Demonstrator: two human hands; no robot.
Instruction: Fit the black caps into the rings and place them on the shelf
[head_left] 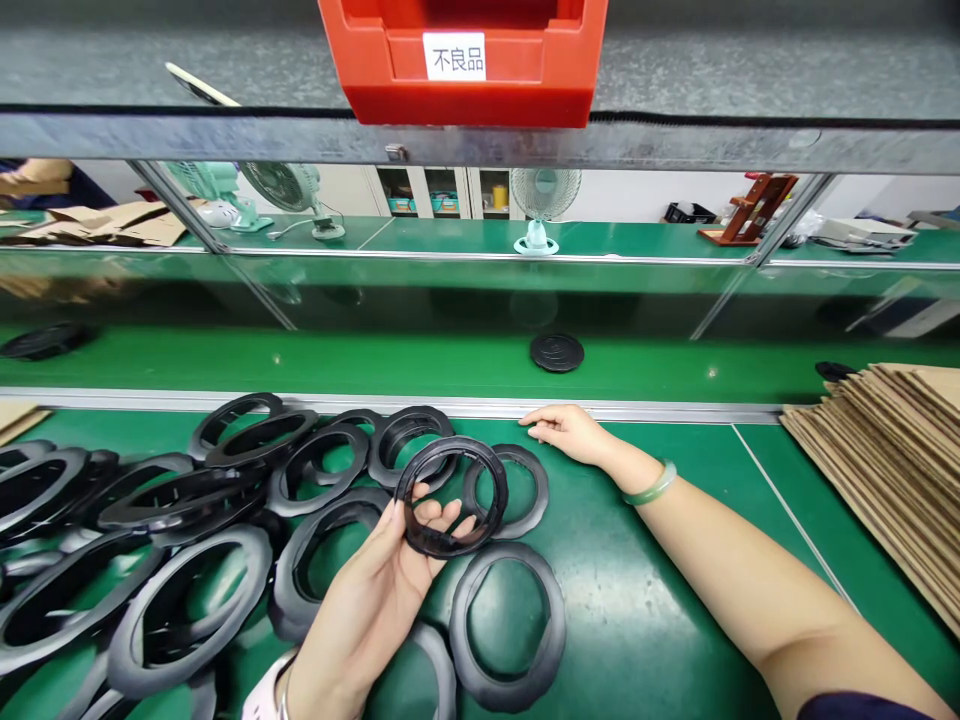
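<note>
So the glossy black plastic-looking ring (500, 490) is in the left hand (379, 590), held up above the green tabletop (637, 600). Fingers are curled around its lower left rim, fingertips showing through the opening. That palm's turned up, forearm coming in from the bottom edge. The right hand (574, 436) isn't gripping anything: forearm stretched in from lower right, fingers loosely extended leftward by the silver metal rail (675, 412); can't tell if they touch it. White label (455, 57) on the red plastic bin (480, 102) up top reads "不良品".
</note>
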